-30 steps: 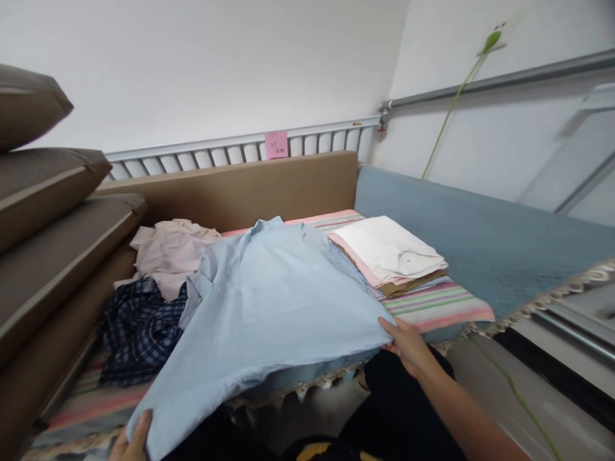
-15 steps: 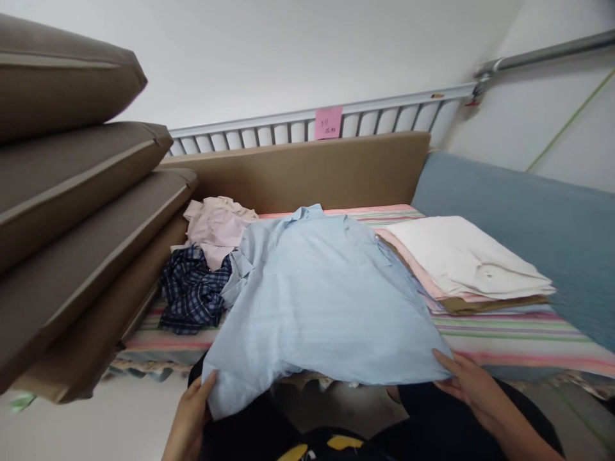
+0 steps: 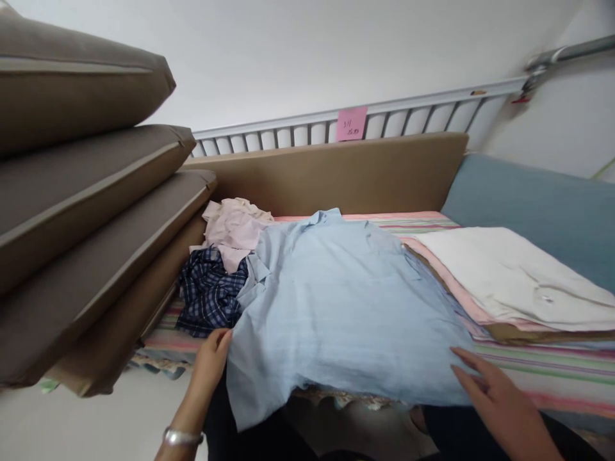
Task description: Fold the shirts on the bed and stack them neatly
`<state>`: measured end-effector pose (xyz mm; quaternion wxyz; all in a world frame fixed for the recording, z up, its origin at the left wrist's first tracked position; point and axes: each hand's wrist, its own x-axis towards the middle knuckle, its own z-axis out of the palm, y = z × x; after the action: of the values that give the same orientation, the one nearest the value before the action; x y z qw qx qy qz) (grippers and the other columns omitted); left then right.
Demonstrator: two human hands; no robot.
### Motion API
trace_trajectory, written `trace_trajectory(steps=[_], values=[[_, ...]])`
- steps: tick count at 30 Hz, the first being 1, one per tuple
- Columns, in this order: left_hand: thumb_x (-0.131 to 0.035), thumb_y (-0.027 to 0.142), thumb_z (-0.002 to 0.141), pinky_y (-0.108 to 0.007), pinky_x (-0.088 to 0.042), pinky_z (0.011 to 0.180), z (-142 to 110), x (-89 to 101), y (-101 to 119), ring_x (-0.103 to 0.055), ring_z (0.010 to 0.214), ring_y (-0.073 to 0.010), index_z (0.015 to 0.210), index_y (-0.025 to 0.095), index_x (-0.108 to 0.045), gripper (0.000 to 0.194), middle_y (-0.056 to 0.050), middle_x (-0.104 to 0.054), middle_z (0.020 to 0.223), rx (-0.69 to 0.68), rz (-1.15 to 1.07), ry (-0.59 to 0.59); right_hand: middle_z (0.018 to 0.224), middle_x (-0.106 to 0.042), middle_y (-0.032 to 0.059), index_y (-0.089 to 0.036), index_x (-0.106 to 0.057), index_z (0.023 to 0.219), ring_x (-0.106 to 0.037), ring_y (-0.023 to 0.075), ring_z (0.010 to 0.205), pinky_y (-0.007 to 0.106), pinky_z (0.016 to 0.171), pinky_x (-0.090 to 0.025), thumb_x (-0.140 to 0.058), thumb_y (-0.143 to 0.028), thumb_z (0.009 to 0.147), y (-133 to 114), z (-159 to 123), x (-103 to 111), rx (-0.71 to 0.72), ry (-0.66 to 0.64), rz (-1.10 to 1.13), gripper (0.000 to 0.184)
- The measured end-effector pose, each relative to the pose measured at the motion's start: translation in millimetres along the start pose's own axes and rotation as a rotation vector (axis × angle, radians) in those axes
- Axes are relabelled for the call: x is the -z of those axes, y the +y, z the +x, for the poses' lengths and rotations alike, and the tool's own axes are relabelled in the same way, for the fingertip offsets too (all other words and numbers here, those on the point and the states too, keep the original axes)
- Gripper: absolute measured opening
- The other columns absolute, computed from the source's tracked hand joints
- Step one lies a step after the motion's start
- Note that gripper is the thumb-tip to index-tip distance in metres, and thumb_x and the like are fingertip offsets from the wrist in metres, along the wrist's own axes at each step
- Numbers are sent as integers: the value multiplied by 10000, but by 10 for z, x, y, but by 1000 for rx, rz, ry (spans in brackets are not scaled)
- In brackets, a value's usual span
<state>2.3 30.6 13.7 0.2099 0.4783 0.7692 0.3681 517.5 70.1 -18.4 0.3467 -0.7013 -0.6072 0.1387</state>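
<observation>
A light blue shirt [image 3: 346, 307] lies spread on the striped sheet [image 3: 542, 371], collar toward the far side, its hem hanging over the near edge. My left hand [image 3: 211, 358], with a silver bracelet [image 3: 182, 437] on the wrist, is closed on the shirt's left edge beside a crumpled navy checked garment [image 3: 209, 294]. My right hand [image 3: 494, 394] rests open, fingers spread, on the shirt's lower right corner. To the right lies a stack of folded clothes [image 3: 519, 282], white on top.
A crumpled pale pink garment [image 3: 235, 227] lies behind the checked one. Stacked brown cushions [image 3: 81, 192] fill the left side. A brown board [image 3: 336, 173] stands at the back under a white rail with a pink note [image 3: 351, 123]. A blue blanket [image 3: 538, 198] lies at the far right.
The view has swung left. My left hand moved up from the hem corner to the shirt's left side. My right hand opened and laid its fingers flat on the hem.
</observation>
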Motion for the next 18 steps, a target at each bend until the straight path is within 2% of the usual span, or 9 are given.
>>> trace_trajectory(steps=[4, 6, 8, 10, 13, 15, 18], values=[[-422, 247, 812, -282, -434, 897, 694, -56, 187, -604, 991, -189, 1038, 138, -618, 318, -113, -661, 1074, -179, 305, 70, 1071, -671, 80, -228, -651, 969, -649, 270, 922, 398, 813, -530, -482, -531, 691, -228, -127, -139, 4, -87, 55, 444], [-457, 217, 791, -296, -414, 907, 994, -138, 268, -587, 1031, -211, 1056, 120, -610, 320, -148, -644, 1104, -179, 374, 81, 1061, -679, 75, -230, -662, 940, -644, 272, 946, 397, 824, -529, -480, -534, 684, -244, -172, -169, -12, -87, 50, 438], [-506, 242, 770, -327, -430, 847, 1217, -220, 303, -603, 994, -256, 1016, 92, -621, 311, -197, -656, 1041, -154, 443, 90, 1040, -689, 69, -231, -669, 920, -642, 276, 954, 406, 836, -526, -485, -540, 674, -211, -206, -147, -30, -90, 36, 436], [-538, 276, 755, -326, -439, 763, 1349, -294, 307, -631, 899, -273, 914, 98, -646, 262, -200, -681, 913, -146, 493, 80, 1006, -700, 66, -234, -672, 901, -647, 279, 940, 416, 847, -523, -498, -536, 665, -136, -236, -73, -36, -90, 26, 421], [-488, 273, 795, -279, -418, 718, 1400, -357, 318, -637, 837, -231, 810, 155, -648, 199, -143, -693, 844, -207, 522, 64, 971, -707, 70, -257, -680, 864, -654, 280, 921, 415, 848, -524, -514, -512, 661, 46, -295, 105, -26, -51, 6, 366], [-402, 288, 849, -258, -404, 694, 1393, -320, 345, -632, 820, -206, 874, 175, -633, 258, -116, -692, 867, -245, 517, 84, 957, -709, 73, -287, -686, 845, -660, 280, 901, 416, 849, -524, -517, -488, 667, 202, -344, 229, -24, -24, -15, 318], [-290, 383, 892, -267, -385, 613, 1447, -99, 370, -624, 738, -218, 1029, 183, -587, 383, -112, -685, 841, -212, 517, 188, 915, -716, 61, -340, -688, 817, -672, 279, 835, 433, 831, -530, -523, -467, 653, 407, -404, 362, -16, 8, -58, 265]])
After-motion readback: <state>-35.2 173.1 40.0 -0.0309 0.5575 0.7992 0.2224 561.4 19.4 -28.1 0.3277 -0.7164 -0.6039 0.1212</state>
